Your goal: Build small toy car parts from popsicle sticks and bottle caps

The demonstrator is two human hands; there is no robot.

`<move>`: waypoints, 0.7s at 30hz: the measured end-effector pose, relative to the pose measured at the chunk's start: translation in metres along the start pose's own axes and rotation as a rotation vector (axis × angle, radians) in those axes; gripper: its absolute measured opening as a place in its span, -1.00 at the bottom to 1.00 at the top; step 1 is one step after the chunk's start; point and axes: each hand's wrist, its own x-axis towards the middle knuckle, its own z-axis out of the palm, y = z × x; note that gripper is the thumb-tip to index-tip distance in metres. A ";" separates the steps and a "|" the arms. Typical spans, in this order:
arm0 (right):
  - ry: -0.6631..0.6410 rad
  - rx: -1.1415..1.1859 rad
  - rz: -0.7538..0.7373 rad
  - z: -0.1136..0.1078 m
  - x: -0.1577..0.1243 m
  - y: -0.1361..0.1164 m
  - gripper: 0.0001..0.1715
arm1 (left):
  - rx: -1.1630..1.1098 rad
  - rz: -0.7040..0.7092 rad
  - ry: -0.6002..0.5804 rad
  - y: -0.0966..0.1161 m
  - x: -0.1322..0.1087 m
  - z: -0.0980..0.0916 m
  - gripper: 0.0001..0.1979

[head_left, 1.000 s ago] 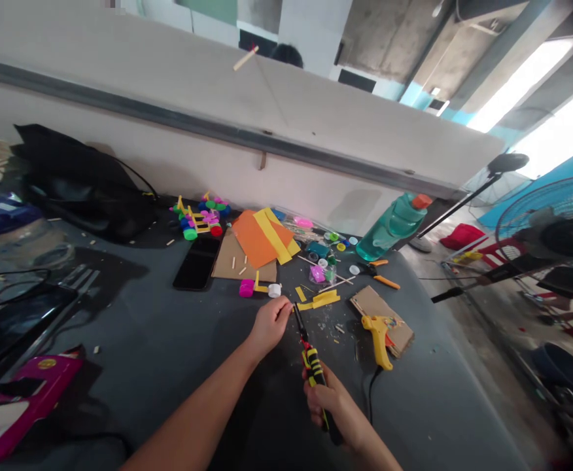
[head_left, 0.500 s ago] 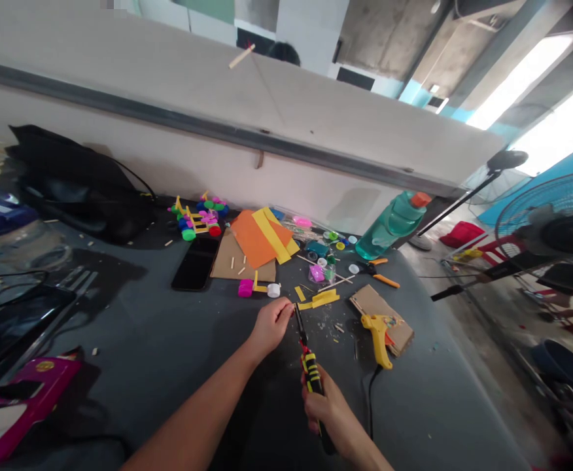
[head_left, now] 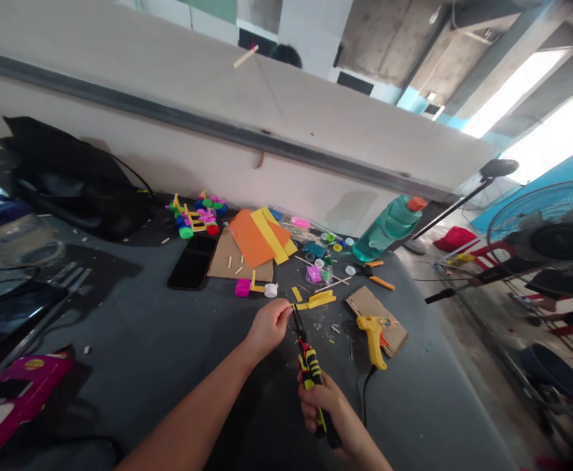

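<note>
Right hand [head_left: 326,409] clamped on pliers [head_left: 309,366] handles, lower centre of frame, jaws up. Left hand [head_left: 267,325] pinches small stick piece at jaw tips, steadying it for cut. Glue gun [head_left: 372,330] parked on cardboard right, off bench [head_left: 169,340].

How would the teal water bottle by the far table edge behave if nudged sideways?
The teal water bottle looks tall, narrow and already tilted, so it would probably tip rather than slide. Its rounded body would likely roll afterwards. It stands near the table edge, so it might fall off.
</note>
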 end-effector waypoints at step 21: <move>0.005 -0.021 0.057 -0.003 0.009 -0.002 -0.58 | 0.052 0.038 -0.029 0.005 -0.001 -0.001 -0.76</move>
